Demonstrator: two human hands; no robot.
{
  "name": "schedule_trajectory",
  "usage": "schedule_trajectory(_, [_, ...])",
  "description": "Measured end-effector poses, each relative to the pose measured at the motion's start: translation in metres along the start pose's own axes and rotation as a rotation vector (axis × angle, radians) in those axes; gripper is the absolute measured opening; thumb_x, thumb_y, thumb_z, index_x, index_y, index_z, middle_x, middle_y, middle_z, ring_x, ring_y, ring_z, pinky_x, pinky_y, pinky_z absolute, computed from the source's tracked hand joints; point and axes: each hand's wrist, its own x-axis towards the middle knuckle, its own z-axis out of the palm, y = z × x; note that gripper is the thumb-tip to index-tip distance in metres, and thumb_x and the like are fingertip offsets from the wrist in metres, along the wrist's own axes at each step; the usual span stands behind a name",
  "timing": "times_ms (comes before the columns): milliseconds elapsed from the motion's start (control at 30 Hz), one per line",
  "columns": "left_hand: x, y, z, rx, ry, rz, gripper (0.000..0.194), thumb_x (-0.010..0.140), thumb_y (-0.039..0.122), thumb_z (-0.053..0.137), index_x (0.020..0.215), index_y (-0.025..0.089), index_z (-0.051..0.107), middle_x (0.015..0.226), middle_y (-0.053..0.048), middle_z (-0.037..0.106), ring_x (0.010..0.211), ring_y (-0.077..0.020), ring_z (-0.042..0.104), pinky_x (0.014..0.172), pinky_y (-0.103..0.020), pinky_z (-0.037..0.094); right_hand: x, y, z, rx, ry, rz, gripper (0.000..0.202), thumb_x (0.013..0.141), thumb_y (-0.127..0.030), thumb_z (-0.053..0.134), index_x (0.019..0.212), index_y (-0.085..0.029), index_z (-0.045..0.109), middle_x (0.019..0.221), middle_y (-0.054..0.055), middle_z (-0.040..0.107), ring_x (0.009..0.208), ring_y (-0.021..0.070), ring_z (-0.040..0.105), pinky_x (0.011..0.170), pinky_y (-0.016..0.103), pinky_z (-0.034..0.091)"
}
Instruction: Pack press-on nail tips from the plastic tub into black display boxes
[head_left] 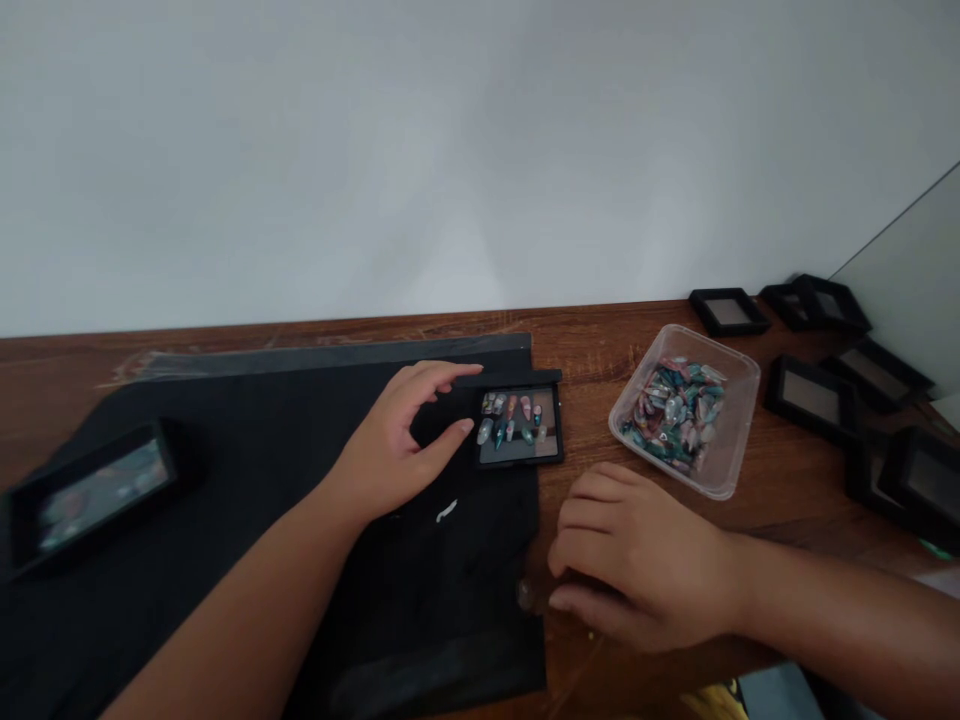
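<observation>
A small black case (519, 462) lies with its lid raised at the right edge of a black mat. Several decorated false nails (512, 408) lie inside in two rows. My left hand (409, 435) is at the case's left side, thumb and index finger apart, with nothing between them. My right hand (637, 560) rests low over the wooden table, fingers curled, right of the mat; whether it holds anything is hidden. Beyond it stands a clear plastic tub (731, 445) filled with loose nails (675, 410) in teal, pink and clear tones.
Another black case (94, 495) with nails lies on the black mat (420, 620) at left. Several black cases (814, 395) are scattered at the right of the wooden table (585, 350), before a pale wall. A white scrap (447, 511) lies on the mat.
</observation>
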Motion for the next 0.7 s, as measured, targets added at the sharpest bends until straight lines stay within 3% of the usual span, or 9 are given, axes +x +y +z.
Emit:
schedule_trajectory(467, [-0.0015, -0.0032, 0.0007, 0.049, -0.032, 0.001, 0.043, 0.092, 0.035, 0.062, 0.135, 0.029, 0.057, 0.127, -0.007, 0.064, 0.111, -0.0263, 0.062, 0.098, -0.045, 0.056, 0.0007, 0.0003, -0.0020, 0.004, -0.057, 0.003, 0.018, 0.104, -0.029, 0.050, 0.095, -0.018, 0.062, 0.089, 0.003, 0.065, 0.083, 0.0192, 0.051, 0.079, 0.035, 0.036])
schedule_trajectory(700, [0.0011, 0.0015, 0.0030, 0.009, 0.024, -0.027, 0.032, 0.095, 0.036, 0.059, 0.126, 0.029, 0.064, 0.122, -0.006, 0.065, 0.110, -0.0257, 0.064, 0.099, -0.047, 0.055, 0.0002, 0.0019, 0.0000, 0.005, -0.039, -0.004, 0.017, 0.103, -0.029, 0.051, 0.096, -0.017, 0.062, 0.090, 0.004, 0.066, 0.086, 0.0194, 0.052, 0.081, 0.036, 0.036])
